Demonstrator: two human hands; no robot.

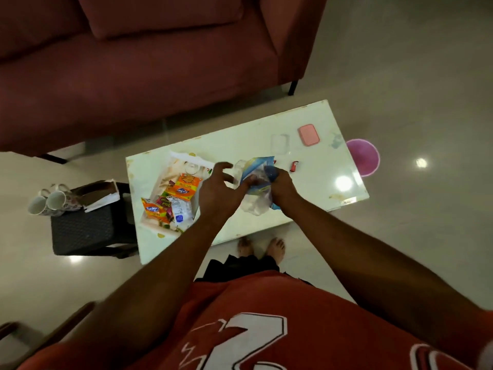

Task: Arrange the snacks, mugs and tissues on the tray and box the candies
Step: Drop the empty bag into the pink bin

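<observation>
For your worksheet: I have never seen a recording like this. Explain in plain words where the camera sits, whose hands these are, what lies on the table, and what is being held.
There is no machine here. A person wears one camera on the head, and it looks down at their own two bare hands. The right hand grips a blue-and-clear plastic pack. The left hand, fingers spread, is beside it. Below is a white table. On it lie a patterned tray holding snack packets, a clear box, a pink lid and a small red candy. The mugs sit off the table, on a dark stool.
</observation>
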